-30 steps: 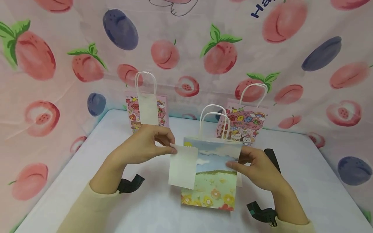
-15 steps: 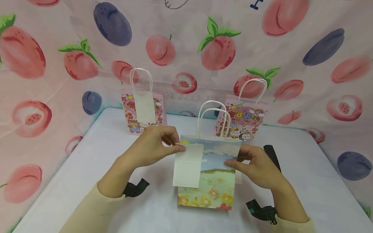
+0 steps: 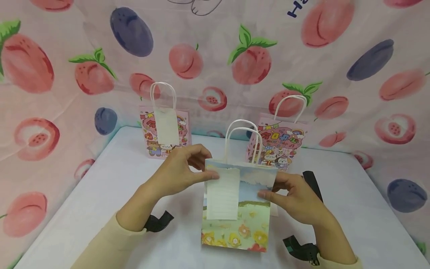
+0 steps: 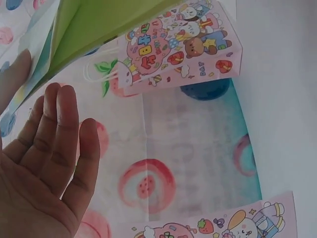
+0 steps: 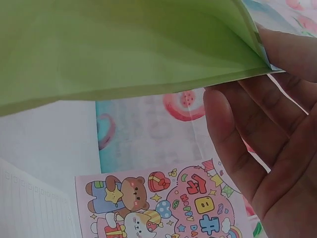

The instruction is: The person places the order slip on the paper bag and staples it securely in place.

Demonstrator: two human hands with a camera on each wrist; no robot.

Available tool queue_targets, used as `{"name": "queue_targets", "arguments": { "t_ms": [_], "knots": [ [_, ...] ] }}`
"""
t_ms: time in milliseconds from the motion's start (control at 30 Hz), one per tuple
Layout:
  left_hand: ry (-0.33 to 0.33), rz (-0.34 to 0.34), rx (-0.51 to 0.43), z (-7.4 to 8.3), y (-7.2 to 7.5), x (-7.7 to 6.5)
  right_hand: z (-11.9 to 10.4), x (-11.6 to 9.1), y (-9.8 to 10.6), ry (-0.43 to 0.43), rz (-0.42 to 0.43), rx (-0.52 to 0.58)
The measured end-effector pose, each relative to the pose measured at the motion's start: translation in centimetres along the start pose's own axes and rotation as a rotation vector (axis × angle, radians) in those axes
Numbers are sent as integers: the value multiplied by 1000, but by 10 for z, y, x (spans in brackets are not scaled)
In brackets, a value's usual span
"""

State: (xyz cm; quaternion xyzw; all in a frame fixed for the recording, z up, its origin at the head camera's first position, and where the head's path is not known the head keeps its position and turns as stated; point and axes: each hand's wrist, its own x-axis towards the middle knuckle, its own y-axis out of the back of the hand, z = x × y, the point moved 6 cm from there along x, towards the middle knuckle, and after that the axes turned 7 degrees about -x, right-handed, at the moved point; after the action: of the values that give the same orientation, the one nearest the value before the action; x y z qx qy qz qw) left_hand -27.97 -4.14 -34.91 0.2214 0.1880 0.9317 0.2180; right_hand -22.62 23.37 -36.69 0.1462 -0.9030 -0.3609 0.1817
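A gift bag (image 3: pixel 253 224) with a painted sky-and-flowers print and white handles stands upright, centre in the head view. Against the upper left of its front lies a white paper slip (image 3: pixel 223 198) with faint lines. My left hand (image 3: pixel 174 170) pinches the slip's top left corner to the bag's edge, thumb in front and fingers behind. At the opposite edge, my right hand (image 3: pixel 295 196) pinches the bag the same way. Both wrist views show the bag's green inside (image 5: pixel 129 54); its mouth gapes. The left thumb (image 4: pixel 19 74) presses on the front.
Two pink cartoon gift bags stand behind: the left bag (image 3: pixel 184 130) bears a white slip (image 3: pixel 167 127), the right bag (image 3: pixel 283 144) shows none on its front. A lined sheet (image 5: pixel 37 208) lies on the white table (image 3: pixel 362 209). A fruit-print cloth (image 3: pixel 215 33) hangs at the back.
My left hand has moved right with the slip, from overhanging the bag's left edge to lying within its front. The left fingers now reach behind the bag. My right hand keeps its grip.
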Motion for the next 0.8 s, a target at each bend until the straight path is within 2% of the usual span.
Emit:
{"name": "queue_targets", "arguments": {
  "t_ms": [233,533,800],
  "knots": [
    [-12,-38,-27,-2,-9,1,-2,2,-6,25,-10,-3],
    [-4,-126,-154,-3,-22,1,1,-1,-13,8,-31,5],
    [-13,-139,-155,2,-25,0,-2,3,-16,46,-57,14]
  ]
}}
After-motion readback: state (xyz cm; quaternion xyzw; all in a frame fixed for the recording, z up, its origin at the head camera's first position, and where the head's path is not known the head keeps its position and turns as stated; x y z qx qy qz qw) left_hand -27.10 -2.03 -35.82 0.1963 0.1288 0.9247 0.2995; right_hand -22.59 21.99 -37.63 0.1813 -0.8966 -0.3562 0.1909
